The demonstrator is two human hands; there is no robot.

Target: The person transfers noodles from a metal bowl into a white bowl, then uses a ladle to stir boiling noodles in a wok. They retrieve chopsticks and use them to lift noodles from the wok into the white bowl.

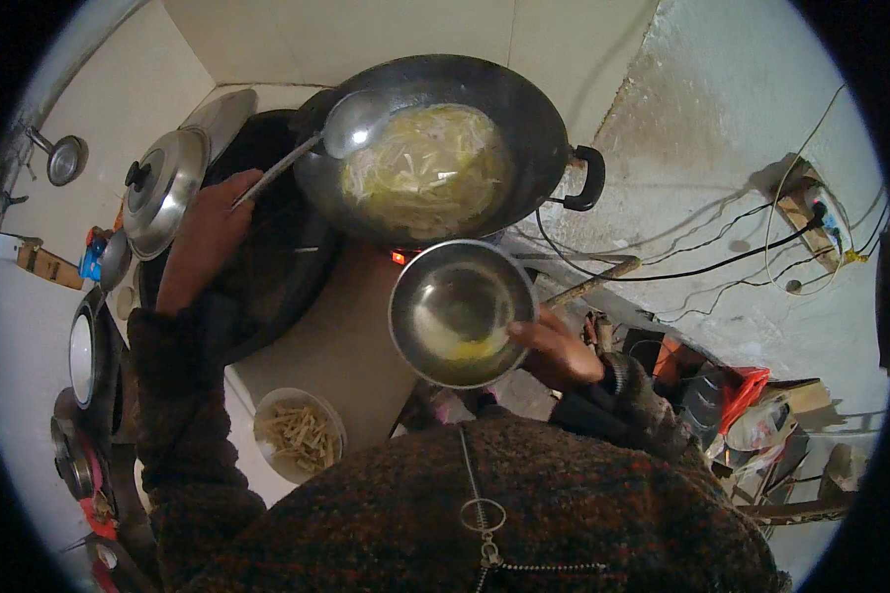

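My left hand (211, 233) grips the long handle of a metal ladle (356, 122). The ladle's bowl sits at the left inside wall of a dark wok (530, 137). Pale strips and yellowish shreds lie in a cloudy soup (434, 167) in the wok. Nearer to me, a stainless steel bowl (445, 296) is held by its right side in my right hand (560, 352), the thumb over the rim. A little yellow liquid (478, 348) shows at the bottom of this bowl, which hangs just in front of the wok.
A black loop handle (587, 178) sticks out from the wok's right side. Left of the wok is a large dark pan (274, 274) with a metal lid (167, 189) beyond it. A tub of cut strips (300, 434) stands near my body. Cords run to a wall power strip (827, 222).
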